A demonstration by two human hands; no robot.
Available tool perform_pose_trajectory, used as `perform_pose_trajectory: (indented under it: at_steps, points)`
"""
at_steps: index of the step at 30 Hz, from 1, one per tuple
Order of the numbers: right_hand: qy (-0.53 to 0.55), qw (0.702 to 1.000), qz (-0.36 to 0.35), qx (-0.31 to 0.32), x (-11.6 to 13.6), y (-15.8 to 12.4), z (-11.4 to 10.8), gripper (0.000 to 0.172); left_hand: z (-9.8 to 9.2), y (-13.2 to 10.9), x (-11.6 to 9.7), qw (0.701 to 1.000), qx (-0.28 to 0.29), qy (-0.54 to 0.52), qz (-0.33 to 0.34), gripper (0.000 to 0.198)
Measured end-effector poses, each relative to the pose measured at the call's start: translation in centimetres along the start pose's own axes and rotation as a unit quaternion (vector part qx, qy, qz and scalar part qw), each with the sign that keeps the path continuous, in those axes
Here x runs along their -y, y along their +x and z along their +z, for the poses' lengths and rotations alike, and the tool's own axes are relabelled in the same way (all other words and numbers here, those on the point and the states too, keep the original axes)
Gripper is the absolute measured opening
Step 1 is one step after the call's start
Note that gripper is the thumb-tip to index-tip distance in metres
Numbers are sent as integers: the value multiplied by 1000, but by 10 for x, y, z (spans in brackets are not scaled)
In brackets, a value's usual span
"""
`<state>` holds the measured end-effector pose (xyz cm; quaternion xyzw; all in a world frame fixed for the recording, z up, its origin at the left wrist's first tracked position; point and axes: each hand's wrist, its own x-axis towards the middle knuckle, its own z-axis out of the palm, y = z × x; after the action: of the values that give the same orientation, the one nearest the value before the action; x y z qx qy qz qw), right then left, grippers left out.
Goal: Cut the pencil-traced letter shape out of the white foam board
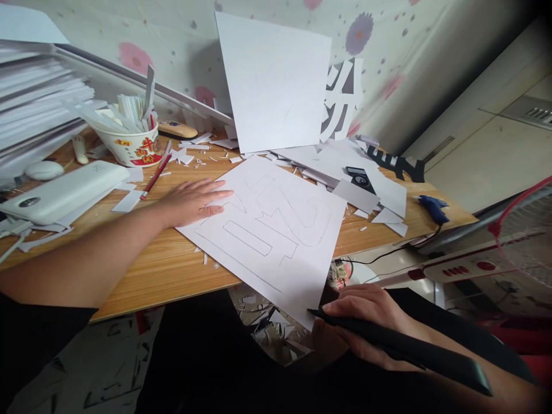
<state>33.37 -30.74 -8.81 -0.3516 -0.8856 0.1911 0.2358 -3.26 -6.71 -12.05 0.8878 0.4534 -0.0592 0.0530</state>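
A white sheet with pencilled outlines of large character strokes lies on the wooden table, its near corner jutting past the edge. My left hand rests flat on the sheet's left side, fingers stretched out. At the overhanging corner, my right hand is closed around a long black utility knife, whose tip is at the sheet near that corner. Whether the tip touches the sheet cannot be made out.
A blank white board leans against the wall beside white cut-out shapes. A paper tub of strips, a red pencil, a white power bank and a blue glue gun lie around. Offcuts litter table and floor.
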Motion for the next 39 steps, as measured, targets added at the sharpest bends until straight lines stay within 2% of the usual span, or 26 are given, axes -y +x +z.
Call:
perform_pose_trajectory:
  at_steps: [3,7,9,12,14,16,18,22,25,29,32,35,39]
  points:
    - [-18,999,38,32,-5,-21,2,20,1,0,1,1000,-7,-3,3,63]
    - [-20,995,87,-40,-9,-51,-1,25,4,0,4,999,-34,-7,11,60]
    - [-44,990,125,-44,-11,-58,-6,21,5,0,5,999,-47,-16,14,57]
    - [-59,980,182,-51,-17,-53,-16,13,6,0,4,997,-64,-32,18,55]
    - [-7,983,181,-36,-23,-42,-22,10,6,-1,3,995,-91,-43,24,53]
    - [79,982,174,-6,-29,-30,-24,14,7,-2,3,990,-120,-61,32,52]
    - [162,966,200,5,-36,-19,-20,19,10,-2,6,985,-142,-92,31,54]
    - [285,906,312,-18,-47,-10,-1,32,17,0,14,970,-186,-154,9,55]
    - [340,865,364,-58,-53,-9,8,42,20,2,18,961,-210,-181,-21,57]
    - [388,818,415,-91,-54,-9,10,43,19,4,22,950,-242,-185,-73,55]
    - [400,807,423,-103,-52,-9,9,42,18,4,26,942,-267,-190,-79,47]
    - [395,800,429,-143,-49,-7,9,44,19,3,30,935,-281,-200,-83,41]
    - [394,794,429,-174,-42,4,9,48,18,0,35,940,-248,-212,-100,41]
